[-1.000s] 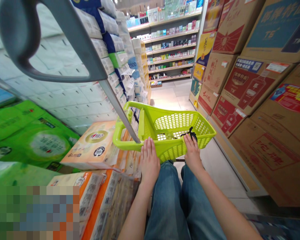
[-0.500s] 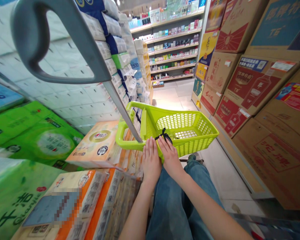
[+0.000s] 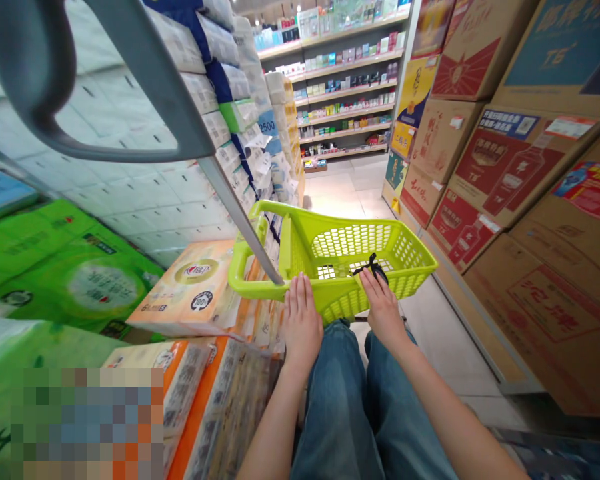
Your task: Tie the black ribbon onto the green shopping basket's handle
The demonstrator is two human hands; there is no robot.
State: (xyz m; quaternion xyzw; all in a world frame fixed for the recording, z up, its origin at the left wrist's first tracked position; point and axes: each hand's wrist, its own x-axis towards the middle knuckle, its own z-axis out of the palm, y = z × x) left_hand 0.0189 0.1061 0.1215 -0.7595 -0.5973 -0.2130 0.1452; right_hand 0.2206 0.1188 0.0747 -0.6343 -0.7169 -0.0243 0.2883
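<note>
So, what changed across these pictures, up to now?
The right hand has slid rightward along the rim of the lime-green shopping basket, away from the left hand, after sitting beside it half a second ago. The black tie shifted rightward with it. The left hand stayed on the rim, and the stacked tissue packs and cartons look unchanged.

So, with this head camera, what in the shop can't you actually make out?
All from the head view:
The package at lower left: its printing is blurred by a pixelated patch.
The small products on the far shelves: too small to read.
The stacked cardboard cartons at right: their tops are cut off by the top edge.
The near rim of the lime-green basket: partly hidden by the left hand and right hand.
</note>
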